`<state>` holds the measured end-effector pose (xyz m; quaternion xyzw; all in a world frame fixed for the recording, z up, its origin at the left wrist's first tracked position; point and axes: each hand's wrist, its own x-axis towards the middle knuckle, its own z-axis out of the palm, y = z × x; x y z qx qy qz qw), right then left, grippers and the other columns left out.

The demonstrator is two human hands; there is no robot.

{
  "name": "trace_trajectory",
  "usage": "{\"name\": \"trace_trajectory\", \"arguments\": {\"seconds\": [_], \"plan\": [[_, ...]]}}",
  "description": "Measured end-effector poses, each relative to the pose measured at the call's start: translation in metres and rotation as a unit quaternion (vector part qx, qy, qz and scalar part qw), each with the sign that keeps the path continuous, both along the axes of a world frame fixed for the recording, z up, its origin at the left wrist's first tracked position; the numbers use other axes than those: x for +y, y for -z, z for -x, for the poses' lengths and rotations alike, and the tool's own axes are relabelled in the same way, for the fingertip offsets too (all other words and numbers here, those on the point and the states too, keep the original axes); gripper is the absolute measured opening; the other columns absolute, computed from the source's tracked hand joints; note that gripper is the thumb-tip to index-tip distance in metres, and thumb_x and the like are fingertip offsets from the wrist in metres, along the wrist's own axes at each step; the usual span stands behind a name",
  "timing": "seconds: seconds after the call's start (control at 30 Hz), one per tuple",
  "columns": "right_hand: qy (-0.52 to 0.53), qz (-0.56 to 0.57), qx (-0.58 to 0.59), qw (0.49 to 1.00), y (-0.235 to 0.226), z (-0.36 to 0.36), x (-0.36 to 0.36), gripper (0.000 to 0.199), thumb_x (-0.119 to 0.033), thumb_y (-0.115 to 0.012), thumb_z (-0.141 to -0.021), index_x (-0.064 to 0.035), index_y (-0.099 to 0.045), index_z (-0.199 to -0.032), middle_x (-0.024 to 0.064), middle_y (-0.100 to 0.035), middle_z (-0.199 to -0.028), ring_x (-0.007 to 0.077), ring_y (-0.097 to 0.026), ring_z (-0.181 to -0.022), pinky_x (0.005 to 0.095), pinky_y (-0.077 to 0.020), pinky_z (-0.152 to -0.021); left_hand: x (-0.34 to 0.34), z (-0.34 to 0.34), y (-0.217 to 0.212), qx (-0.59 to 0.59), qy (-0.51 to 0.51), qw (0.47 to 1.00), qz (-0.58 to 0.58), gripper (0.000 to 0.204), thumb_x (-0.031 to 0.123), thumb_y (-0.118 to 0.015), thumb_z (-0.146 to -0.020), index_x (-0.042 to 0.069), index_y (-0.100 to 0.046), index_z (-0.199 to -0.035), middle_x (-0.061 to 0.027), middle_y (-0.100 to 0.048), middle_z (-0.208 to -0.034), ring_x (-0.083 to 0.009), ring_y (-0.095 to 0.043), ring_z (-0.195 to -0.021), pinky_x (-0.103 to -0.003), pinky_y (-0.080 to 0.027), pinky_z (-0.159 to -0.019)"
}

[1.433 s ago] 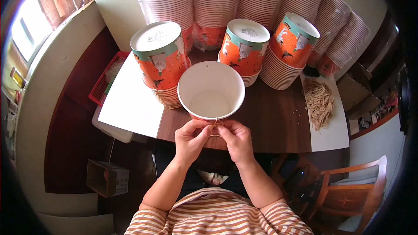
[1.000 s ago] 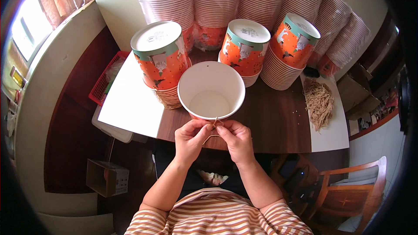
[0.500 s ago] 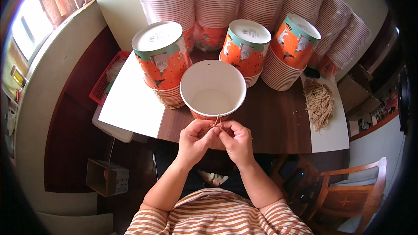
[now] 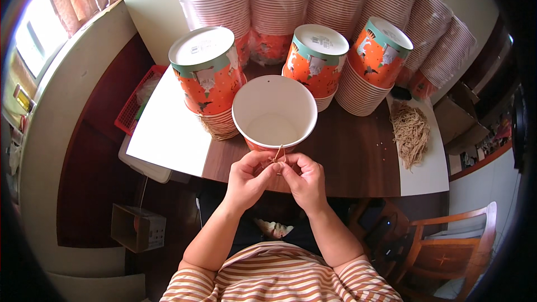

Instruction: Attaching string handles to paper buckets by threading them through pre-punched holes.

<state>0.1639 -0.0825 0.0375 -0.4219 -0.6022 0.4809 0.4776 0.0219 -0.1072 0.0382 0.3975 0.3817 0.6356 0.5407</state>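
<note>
An orange paper bucket with a white inside [image 4: 274, 114] stands upright on the table right in front of me, its mouth facing up. A thin tan cord [image 4: 280, 150] rises at the near side of its rim. My left hand [image 4: 250, 176] pinches the cord between thumb and forefinger. My right hand [image 4: 304, 176] pinches it too, and the two thumbs nearly meet. The cord makes small loops between the fingertips; whether it is knotted I cannot make out. A small dark hole shows in the bucket's far wall, just under the rim.
Upturned bucket stacks stand at left [image 4: 206, 72], middle [image 4: 316, 59] and right [image 4: 373, 67]. Tall plastic-wrapped stacks [image 4: 279, 5] line the back. A bundle of tan cords [image 4: 410, 134] lies at the table's right. A red basket [image 4: 137, 98] is beyond the left edge, a wooden chair [image 4: 453, 240] at lower right.
Both hands stay at the bucket's near rim, with slight finger movement. The cord's upright loop has shifted and looks narrower. The bucket has moved very slightly.
</note>
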Motion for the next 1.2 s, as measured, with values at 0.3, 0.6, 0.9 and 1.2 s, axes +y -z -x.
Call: {"name": "trace_trajectory", "arguments": {"seconds": [0.3, 0.6, 0.9, 1.2], "plan": [[0.019, -0.015, -0.015, 1.000, -0.005, 0.000, -0.002, 0.010, -0.007, -0.065, -0.089, 0.0022, -0.067, -0.092, 0.0029, -0.070, -0.082, 0.0062, -0.062, -0.074, 0.0225, -0.0510, -0.069, 0.003, 0.006, -0.006, 0.155, -0.018, 0.988, 0.022, 0.007, 0.003, -0.064, -0.088, -0.003, -0.062, -0.090, -0.0006, -0.064, -0.084, -0.0042, -0.059, -0.076, -0.017, -0.048, -0.067], [0.028, -0.027, 0.000, 0.999, -0.002, 0.001, 0.001, 0.013, -0.012, -0.068, -0.086, 0.0003, -0.068, -0.090, 0.0059, -0.069, -0.078, 0.0070, -0.058, -0.065, 0.0243, -0.0468, -0.059, 0.005, 0.012, -0.019, 0.010, 0.049, 0.996, 0.075, 0.011, 0.002, -0.061, -0.087, -0.004, -0.062, -0.096, -0.0014, -0.064, -0.085, -0.0048, -0.058, -0.074, -0.018, -0.047, -0.065], [0.022, -0.008, -0.019, 1.000, -0.005, 0.002, 0.001, 0.009, -0.008, -0.066, -0.088, 0.0012, -0.067, -0.090, 0.0015, -0.068, -0.079, 0.0043, -0.059, -0.070, 0.0214, -0.0494, -0.066, 0.005, 0.014, -0.008, 0.132, 0.013, 0.990, 0.051, 0.010, 0.006, -0.064, -0.088, -0.002, -0.065, -0.093, 0.0003, -0.065, -0.080, -0.0028, -0.057, -0.072, -0.017, -0.046, -0.064], [0.019, -0.007, 0.049, 0.999, 0.001, 0.001, 0.005, 0.015, -0.014, -0.066, -0.088, 0.0011, -0.068, -0.091, 0.0005, -0.067, -0.074, 0.0033, -0.055, -0.062, 0.0213, -0.0452, -0.058, -0.001, 0.018, -0.011, 0.015, 0.048, 0.994, 0.094, 0.009, 0.006, -0.062, -0.090, -0.002, -0.065, -0.092, 0.0005, -0.065, -0.081, -0.0019, -0.054, -0.070, -0.016, -0.042, -0.059]]}}
